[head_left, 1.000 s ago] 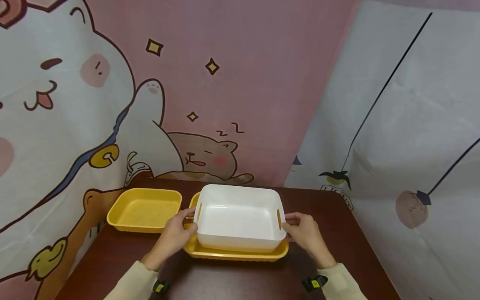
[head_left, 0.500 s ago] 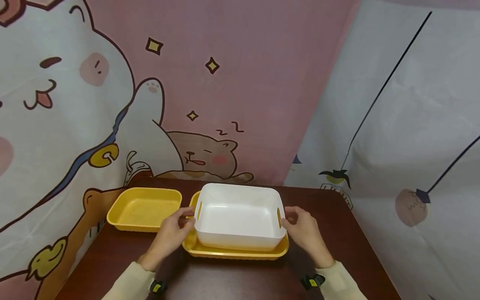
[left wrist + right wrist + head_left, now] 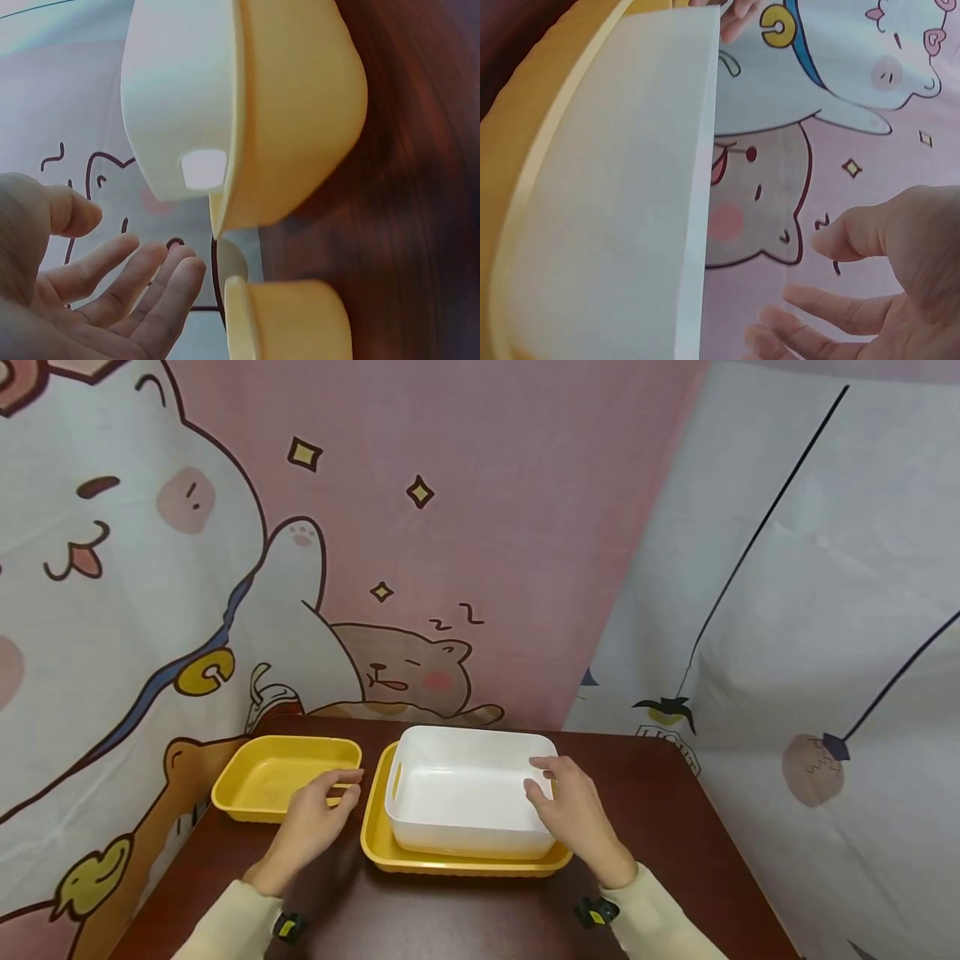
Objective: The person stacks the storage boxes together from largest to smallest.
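A white bin (image 3: pixel 472 793) with handle slots sits inside a larger yellow tray (image 3: pixel 457 865) in the middle of the table. My left hand (image 3: pixel 311 822) is away from the bin's left side, fingers loosely bent and holding nothing, overlapping the near right corner of a second yellow tray (image 3: pixel 247 814) in the head view. My right hand (image 3: pixel 576 810) is over the bin's right end, thumb and fingers apart with nothing between them; it hides the right handle slot. In the left wrist view the left fingers (image 3: pixel 112 277) stand apart from both trays.
The dark reddish-brown table (image 3: pixel 652 860) reaches back to a cloth backdrop (image 3: pixel 510 527) printed with cartoon animals. A grey-white cloth (image 3: pixel 825 610) hangs along the right side. The second yellow tray stands at the table's back left.
Both hands have let go of the white bin's ends. The left hand has moved left toward the second tray, and the right hand has shifted left over the bin. The bin stays in the yellow tray.
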A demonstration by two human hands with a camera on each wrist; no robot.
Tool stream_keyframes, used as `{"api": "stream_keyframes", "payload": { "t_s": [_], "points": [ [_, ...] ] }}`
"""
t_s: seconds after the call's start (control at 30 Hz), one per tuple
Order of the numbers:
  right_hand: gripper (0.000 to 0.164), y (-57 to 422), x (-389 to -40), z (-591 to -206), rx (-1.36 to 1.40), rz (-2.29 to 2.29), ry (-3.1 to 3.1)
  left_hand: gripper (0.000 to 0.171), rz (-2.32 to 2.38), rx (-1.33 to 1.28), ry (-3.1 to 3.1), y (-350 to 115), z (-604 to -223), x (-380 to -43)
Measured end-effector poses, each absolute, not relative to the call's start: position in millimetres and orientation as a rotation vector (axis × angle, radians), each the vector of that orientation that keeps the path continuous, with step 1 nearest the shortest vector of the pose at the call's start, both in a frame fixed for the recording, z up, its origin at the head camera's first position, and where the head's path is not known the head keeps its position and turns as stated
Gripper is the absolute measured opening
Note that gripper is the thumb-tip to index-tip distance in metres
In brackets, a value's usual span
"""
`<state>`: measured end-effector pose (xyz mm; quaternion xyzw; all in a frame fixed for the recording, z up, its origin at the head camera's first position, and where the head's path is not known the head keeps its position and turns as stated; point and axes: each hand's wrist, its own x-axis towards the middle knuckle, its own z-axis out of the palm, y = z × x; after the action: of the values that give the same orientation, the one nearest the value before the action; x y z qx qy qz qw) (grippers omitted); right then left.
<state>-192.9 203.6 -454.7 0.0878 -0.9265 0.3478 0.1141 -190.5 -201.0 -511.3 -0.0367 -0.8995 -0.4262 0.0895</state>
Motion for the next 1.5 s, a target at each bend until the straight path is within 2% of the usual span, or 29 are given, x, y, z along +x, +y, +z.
{"api": "stream_keyframes", "payload": {
  "t_s": [0.87,1.17,1.5],
  "points": [
    [0.034,103,-201,-458,0.596,1.108,-2.695,0.038,-1.046,-0.056,-2.677,-260,-505,-198],
    [0.036,73,-201,-456,0.685,1.186,-2.722,0.045,-1.006,0.015,-2.751,-281,-506,-201],
    [0.039,37,-205,-458,0.742,1.188,-2.763,0.045,-0.925,0.068,-2.744,-297,-510,-207]
  ]
}}
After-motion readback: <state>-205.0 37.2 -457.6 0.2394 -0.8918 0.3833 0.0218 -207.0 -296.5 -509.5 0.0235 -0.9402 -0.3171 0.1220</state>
